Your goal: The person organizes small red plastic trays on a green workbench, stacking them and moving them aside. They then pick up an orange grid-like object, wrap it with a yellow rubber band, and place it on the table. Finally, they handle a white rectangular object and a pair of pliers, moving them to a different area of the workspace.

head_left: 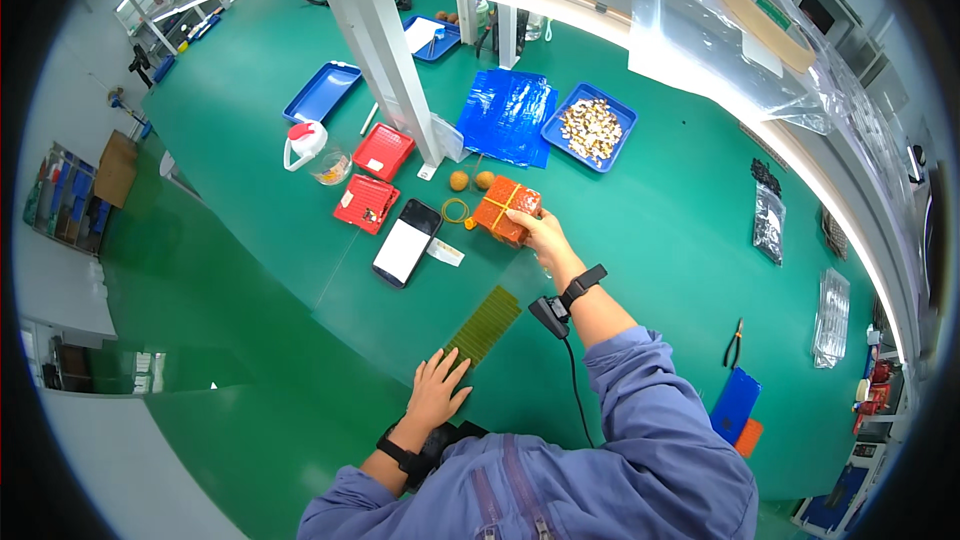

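Note:
My right hand (546, 240) grips the near side of an orange block-shaped bundle (497, 202) crossed by yellow bands, its thumb on top. Whether the bundle touches the table I cannot tell. Fingers spread, my left hand (434, 392) rests flat at the near end of an olive-green ribbed strip (486, 324). Beside the bundle are a loop of yellow band (446, 217) and two brownish balls (459, 181). A phone (400, 252) with a bright screen lies left of the bundle, next to a small white paper slip (446, 252).
Two red trays (384, 151), a blue tray (322, 92) and a white jug (305, 143) stand left of a metal post (375, 50). Beyond the bundle are blue plastic sheets (507, 115) and a blue tray of small pieces (615, 152). Pliers (735, 343) lie at right.

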### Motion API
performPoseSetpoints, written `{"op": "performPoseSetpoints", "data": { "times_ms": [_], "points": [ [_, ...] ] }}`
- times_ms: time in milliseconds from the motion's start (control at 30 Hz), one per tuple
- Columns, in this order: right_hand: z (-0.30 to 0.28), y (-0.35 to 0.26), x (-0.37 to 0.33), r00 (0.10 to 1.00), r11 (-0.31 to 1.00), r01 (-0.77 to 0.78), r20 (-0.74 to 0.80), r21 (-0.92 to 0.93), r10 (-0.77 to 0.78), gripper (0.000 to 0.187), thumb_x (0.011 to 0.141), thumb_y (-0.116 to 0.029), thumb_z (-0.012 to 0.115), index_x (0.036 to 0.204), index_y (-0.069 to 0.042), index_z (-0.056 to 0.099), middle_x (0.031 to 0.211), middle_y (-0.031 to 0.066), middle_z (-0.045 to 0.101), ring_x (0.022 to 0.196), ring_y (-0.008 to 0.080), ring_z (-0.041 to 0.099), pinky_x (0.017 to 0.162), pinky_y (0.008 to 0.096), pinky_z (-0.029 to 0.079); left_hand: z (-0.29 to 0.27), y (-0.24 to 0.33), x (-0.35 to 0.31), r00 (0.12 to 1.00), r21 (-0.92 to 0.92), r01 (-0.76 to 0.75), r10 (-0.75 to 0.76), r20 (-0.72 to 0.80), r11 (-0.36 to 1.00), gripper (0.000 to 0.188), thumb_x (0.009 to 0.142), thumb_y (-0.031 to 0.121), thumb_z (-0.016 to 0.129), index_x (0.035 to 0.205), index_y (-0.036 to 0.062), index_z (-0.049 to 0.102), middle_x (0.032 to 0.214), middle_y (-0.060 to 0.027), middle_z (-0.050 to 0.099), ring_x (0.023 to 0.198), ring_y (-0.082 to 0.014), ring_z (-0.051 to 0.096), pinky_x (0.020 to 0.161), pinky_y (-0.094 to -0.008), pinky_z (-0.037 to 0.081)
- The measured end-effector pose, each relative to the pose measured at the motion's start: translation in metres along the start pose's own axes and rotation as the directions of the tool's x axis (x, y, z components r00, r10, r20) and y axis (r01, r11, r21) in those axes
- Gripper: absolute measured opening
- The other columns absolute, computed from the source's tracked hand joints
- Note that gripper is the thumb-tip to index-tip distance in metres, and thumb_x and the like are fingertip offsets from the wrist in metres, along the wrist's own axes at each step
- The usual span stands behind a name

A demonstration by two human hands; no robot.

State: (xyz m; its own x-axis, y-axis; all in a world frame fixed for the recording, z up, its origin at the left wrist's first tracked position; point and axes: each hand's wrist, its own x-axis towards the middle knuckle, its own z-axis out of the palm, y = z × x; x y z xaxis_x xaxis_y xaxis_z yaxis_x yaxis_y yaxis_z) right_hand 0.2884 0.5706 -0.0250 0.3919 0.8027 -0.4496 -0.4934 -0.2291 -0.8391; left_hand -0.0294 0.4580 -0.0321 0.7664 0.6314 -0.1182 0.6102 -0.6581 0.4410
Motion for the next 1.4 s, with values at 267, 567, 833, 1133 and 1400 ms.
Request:
{"op": "performPoseSetpoints", "data": {
  "times_ms": [267, 567, 833, 1133, 1400],
  "points": [
    [-0.001, 0.01, 0.023, 1.0, 0.999, -0.004, 0.004, -0.036, 0.004, 0.07, 0.071, -0.026, 0.073, 0.12, 0.006, 0.035, 0.114, 0.0177, 0.048, 0.101, 0.0268, 0.054, 0.083, 0.0389, 0.047, -0.001, -0.004, 0.003, 0.991, -0.064, -0.008, 0.0, -0.136, 0.998, 0.042, 0.076, 0.023, 0.064, 0.116, 0.0147, 0.054, 0.128, -0.0092, 0.043, 0.119, -0.0294, 0.038, 0.096, -0.0433, 0.031],
    [0.026, 0.027, 0.036, 0.996, 0.996, 0.024, -0.078, -0.085, -0.031, 0.086, 0.069, -0.033, 0.074, 0.125, 0.01, 0.024, 0.119, 0.0221, 0.043, 0.111, 0.0302, 0.046, 0.086, 0.041, 0.044, -0.002, -0.007, 0.004, 0.989, -0.082, -0.008, -0.005, -0.151, 0.997, 0.042, 0.075, 0.022, 0.065, 0.115, 0.0139, 0.055, 0.126, -0.0087, 0.045, 0.118, -0.0282, 0.039, 0.095, -0.0423, 0.032],
    [0.02, 0.03, 0.044, 0.996, 0.95, 0.011, -0.078, -0.311, -0.037, 0.081, 0.072, -0.042, 0.069, 0.122, 0.01, 0.034, 0.117, 0.022, 0.048, 0.107, 0.0272, 0.051, 0.085, 0.0352, 0.044, 0.012, -0.014, 0.006, 0.963, -0.078, -0.011, -0.01, -0.269, 0.997, 0.043, 0.071, 0.025, 0.068, 0.111, 0.0131, 0.057, 0.123, -0.0055, 0.049, 0.115, -0.0259, 0.042, 0.093, -0.0408, 0.033],
    [0.021, 0.026, 0.048, 0.985, 0.853, 0.066, -0.103, -0.518, -0.139, 0.046, 0.076, -0.035, 0.068, 0.096, 0.005, 0.059, 0.078, 0.0075, 0.061, 0.058, 0.0141, 0.054, 0.05, 0.0231, 0.044, 0.015, -0.015, 0.005, 0.949, -0.06, -0.01, -0.009, -0.314, 0.998, 0.043, 0.07, 0.024, 0.068, 0.111, 0.0122, 0.058, 0.122, -0.0044, 0.051, 0.113, -0.0251, 0.043, 0.093, -0.0406, 0.032],
    [0.027, 0.017, 0.036, 0.983, 0.856, -0.031, -0.173, -0.515, -0.068, 0.044, 0.077, -0.031, 0.067, 0.098, 0.007, 0.058, 0.089, 0.014, 0.062, 0.075, 0.0203, 0.061, 0.063, 0.0324, 0.051, 0.016, -0.015, 0.005, 0.935, -0.058, -0.04, 0.017, -0.353, 0.998, 0.037, 0.07, 0.022, 0.069, 0.104, 0.0106, 0.061, 0.119, -0.0047, 0.053, 0.11, -0.0244, 0.045, 0.091, -0.0398, 0.034]
  ]
}}
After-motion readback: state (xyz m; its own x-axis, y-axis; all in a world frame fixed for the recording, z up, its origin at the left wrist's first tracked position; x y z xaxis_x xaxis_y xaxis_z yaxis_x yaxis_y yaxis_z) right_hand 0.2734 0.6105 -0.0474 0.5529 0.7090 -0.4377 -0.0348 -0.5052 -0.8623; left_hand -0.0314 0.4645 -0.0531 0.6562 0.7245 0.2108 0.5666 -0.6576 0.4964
